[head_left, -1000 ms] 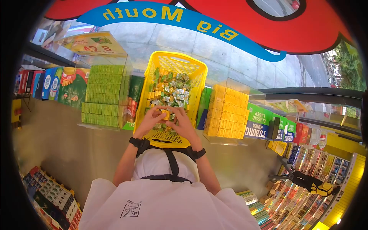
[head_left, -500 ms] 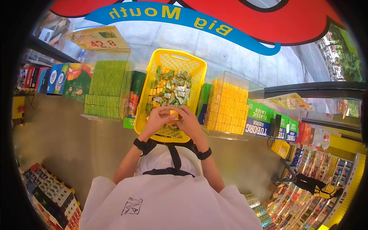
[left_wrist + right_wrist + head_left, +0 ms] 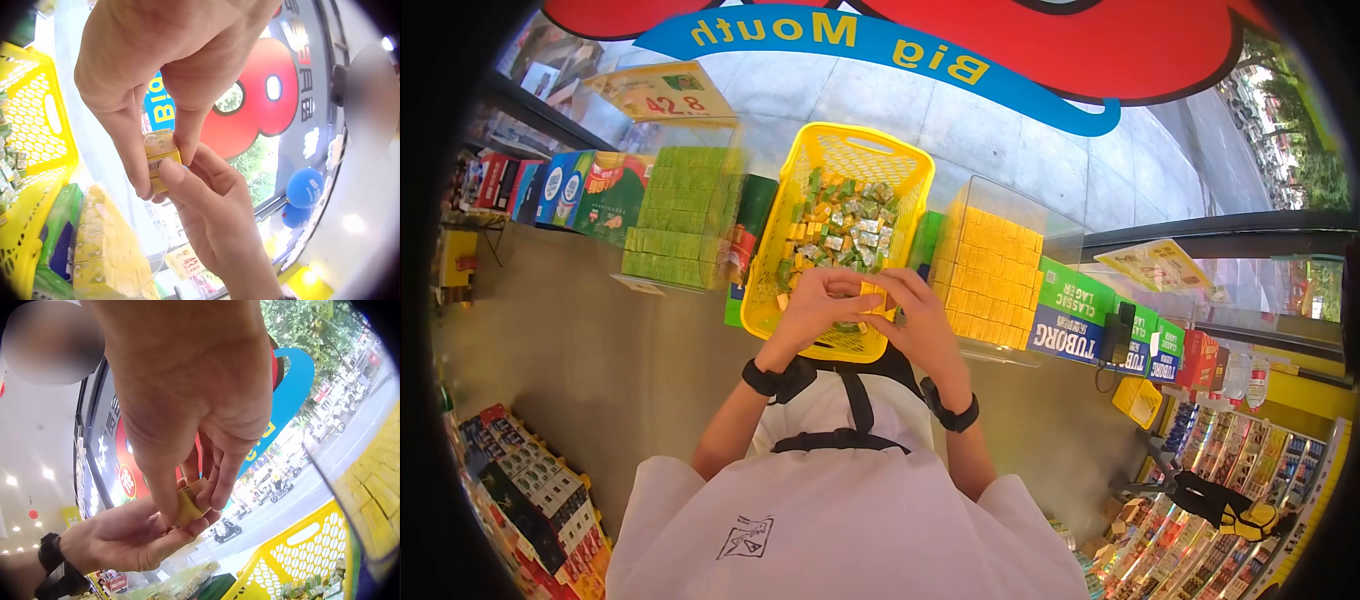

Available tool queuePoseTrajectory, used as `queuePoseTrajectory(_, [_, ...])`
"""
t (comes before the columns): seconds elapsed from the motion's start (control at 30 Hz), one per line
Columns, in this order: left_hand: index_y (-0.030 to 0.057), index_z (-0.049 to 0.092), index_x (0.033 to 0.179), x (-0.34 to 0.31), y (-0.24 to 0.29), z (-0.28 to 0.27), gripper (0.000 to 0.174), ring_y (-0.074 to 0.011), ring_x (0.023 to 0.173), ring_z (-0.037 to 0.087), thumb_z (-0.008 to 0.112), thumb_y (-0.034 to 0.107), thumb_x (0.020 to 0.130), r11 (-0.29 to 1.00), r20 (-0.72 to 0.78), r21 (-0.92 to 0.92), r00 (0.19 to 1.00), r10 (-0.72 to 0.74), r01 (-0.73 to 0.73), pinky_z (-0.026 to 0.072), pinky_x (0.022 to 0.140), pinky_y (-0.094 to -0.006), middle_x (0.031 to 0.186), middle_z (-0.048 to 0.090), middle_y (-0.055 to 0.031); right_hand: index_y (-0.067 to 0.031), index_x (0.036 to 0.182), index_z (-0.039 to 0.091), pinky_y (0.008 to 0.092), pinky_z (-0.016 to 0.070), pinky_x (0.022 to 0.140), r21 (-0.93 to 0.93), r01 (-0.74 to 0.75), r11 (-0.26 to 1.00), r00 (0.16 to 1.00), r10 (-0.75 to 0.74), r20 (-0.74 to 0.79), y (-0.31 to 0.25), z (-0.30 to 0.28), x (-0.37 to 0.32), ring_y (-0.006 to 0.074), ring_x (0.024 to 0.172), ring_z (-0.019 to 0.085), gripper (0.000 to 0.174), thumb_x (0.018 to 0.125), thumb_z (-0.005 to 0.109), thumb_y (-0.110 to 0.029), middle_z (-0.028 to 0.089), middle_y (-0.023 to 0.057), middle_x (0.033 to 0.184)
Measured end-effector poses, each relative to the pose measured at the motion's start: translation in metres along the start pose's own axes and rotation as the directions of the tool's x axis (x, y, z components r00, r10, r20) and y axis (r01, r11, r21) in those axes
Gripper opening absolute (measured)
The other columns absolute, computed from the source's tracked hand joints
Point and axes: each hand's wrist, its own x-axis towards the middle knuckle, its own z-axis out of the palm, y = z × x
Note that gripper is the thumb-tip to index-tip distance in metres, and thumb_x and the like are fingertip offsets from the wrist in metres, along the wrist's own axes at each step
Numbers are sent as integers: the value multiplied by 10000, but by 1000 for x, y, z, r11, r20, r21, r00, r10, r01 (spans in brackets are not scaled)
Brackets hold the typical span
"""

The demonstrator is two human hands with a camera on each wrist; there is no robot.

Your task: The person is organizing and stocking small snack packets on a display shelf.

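Observation:
Both hands meet over the near right part of a yellow plastic basket (image 3: 762, 262), which holds a heap of small green, yellow and silvery packs (image 3: 840, 235). Between the fingertips is a small yellow box (image 3: 164, 156), roughly cube-shaped, with a barcode on one side. My left hand (image 3: 825, 308) pinches it between thumb and fingers. The right hand (image 3: 925, 330) grips the same box, its thumb pressed on one face in the left wrist view. From the right wrist side, the box (image 3: 189, 506) shows a plain yellow face.
Left of the basket stands a clear case of stacked green packs (image 3: 685, 215); to the right, one of yellow packs (image 3: 990, 275). Beer cartons (image 3: 1070, 310) line the row beneath a window with a red and blue sign (image 3: 870, 40). Stocked shelves (image 3: 1200, 470) fill the lower right.
Both hands have shifted right across the basket with the small yellow box between them, the right hand ending nearer the yellow stack. The head view has shifted slightly.

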Motion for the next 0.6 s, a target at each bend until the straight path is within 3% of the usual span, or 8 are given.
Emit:
queuePoseTrajectory(0.23, [-46, 735, 1247, 24, 16, 71, 367, -130, 828, 768, 850, 105, 933, 993, 36, 104, 998, 50, -53, 607, 715, -244, 995, 801, -110, -58, 1304, 679, 427, 612, 870, -90, 14, 996, 998, -19, -58, 4, -69, -15, 354, 1010, 727, 490, 847, 852, -90, 661, 128, 1262])
queuePoseTrajectory(0.3, [-51, 738, 1238, 40, 7, 92, 367, -137, 830, 765, 847, 126, 936, 990, 28, 127, 998, 51, -54, 599, 724, -240, 1011, 796, -117, -58, 1305, 676, 426, 613, 865, -189, 37, 981, 994, -55, -91, 8, -89, -17, 357, 1014, 727, 507, 828, 847, -62, 660, 129, 1257])
queuePoseTrajectory(0.37, [-57, 737, 1233, 58, 1, 123, 361, -147, 855, 771, 841, 124, 939, 951, 18, 240, 980, 197, -195, 598, 742, -236, 1050, 793, -127, -55, 1304, 672, 425, 613, 865, -194, -14, 981, 997, -1, -77, 10, -119, -19, 358, 1015, 727, 517, 817, 845, -49, 661, 127, 1257])
queuePoseTrajectory(0.4, [-70, 713, 1265, 60, 0, 124, 377, -167, 939, 789, 820, 123, 960, 933, 55, 281, 975, 218, -224, 616, 794, -261, 1099, 789, -138, -51, 1304, 669, 425, 613, 866, -191, -57, 980, 997, 47, -53, 8, -125, -21, 360, 1016, 727, 527, 807, 843, -37, 662, 126, 1257])
queuePoseTrajectory(0.5, [-66, 701, 1293, 79, -7, 156, 469, -202, 958, 795, 854, 206, 943, 966, 17, 185, 983, 181, -181, 626, 819, -321, 1043, 793, -149, -41, 1306, 663, 430, 615, 864, -247, -63, 967, 997, 48, -67, 24, -151, -23, 360, 1014, 728, 527, 806, 828, -15, 660, 122, 1263])
queuePoseTrajectory(0.6, [-84, 687, 1299, 108, -25, 184, 471, -252, 1016, 803, 770, 285, 1019, 940, -3, 265, 975, 222, -214, 632, 834, -351, 1064, 787, -214, -29, 1300, 657, 442, 611, 883, -259, -134, 957, 991, 121, -64, 44, -178, -22, 381, 1038, 721, 506, 822, 824, -14, 661, 126, 1279])
